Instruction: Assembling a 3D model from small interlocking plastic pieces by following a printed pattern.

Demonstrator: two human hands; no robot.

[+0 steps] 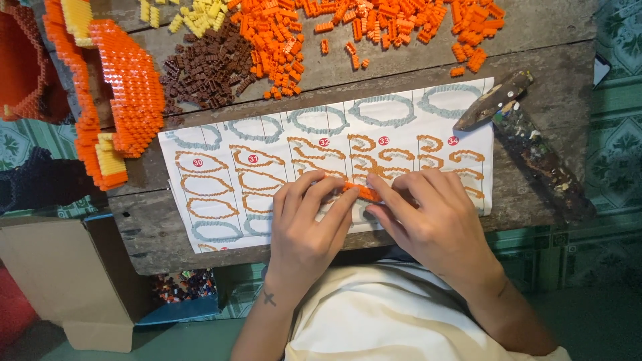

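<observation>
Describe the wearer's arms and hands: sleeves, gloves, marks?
Both hands are bare: no gloves, rings, watch or bands visible. The forearms are bare too, with no sleeves in view. The left hand has a small dark cross-shaped tattoo on the inner wrist. The right hand has a faint dark mark near the wrist, too small to make out.

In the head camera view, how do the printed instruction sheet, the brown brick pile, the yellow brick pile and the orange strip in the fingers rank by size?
Largest to smallest:
1. printed instruction sheet
2. brown brick pile
3. yellow brick pile, partly cut off by the frame edge, so unsure
4. orange strip
</observation>
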